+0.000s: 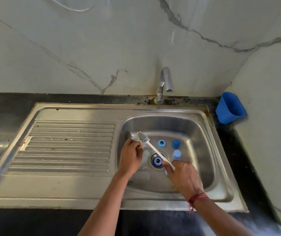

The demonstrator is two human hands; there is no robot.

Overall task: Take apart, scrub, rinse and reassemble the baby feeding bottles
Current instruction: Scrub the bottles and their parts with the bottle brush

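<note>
Over the right-hand basin of a stainless-steel sink [202, 126], sunk into a black stone table [8, 103], both hands work on one clear plastic feeding bottle [145, 157].

Left hand [130, 157]: fingers curled round the bottle, whose outline is faint against the steel.

Right hand [182, 178]: fingertips and thumb pinch the near end of a white long-handled bottle brush [153, 149]; a red thread [196, 198] circles this wrist. The brush slants up and to the left, its pale bristled head just beside the left hand's fingers, at the far end of the bottle. Whether the head is inside the bottle's mouth cannot be told.

Loose parts on the basin floor:
- a bright blue screw ring [161, 143] behind the drain;
- a dark blue domed cap [176, 143] just to its right;
- a pale blue cap [177, 155] nearer the right hand;
- a second blue ring [157, 161] lying in the round drain, under the brush handle.

A ribbed draining board [68, 145] forms the sink's left half. A chrome tap [164, 84] rises behind the back rim, against a veined marble wall [85, 48]. A blue plastic tub [230, 108] sits in the right corner.
</note>
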